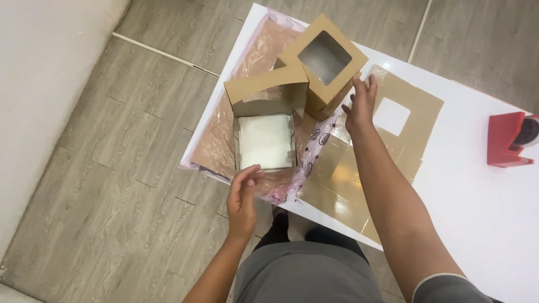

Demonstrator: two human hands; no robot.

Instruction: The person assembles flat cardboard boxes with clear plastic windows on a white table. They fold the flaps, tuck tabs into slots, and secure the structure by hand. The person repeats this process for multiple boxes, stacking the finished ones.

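Fingers [254,170] of left hand [242,196] loosely together, slightly curled, tips touching near rim of open box [265,120]; nothing clamped. Right hand [360,105] stretched forward, fingers [365,84] a little apart and straight, tips pressed against side of window box [323,63]; no grip closed around it.

Open box just beyond left fingertips, mouth facing up, white liner [265,140] showing inside, flap standing at far edge. Window box just left of right fingertips, tilted on one corner, square cut-out window facing up and toward camera, long axis leaning away to upper right, resting against open box's flap.

Flat cardboard sheets [412,109] with window cut-outs spread under and right of right hand, on clear plastic wrap [216,140] over white table [477,191]. Red tape dispenser [508,140] well apart, far right of right fingers.
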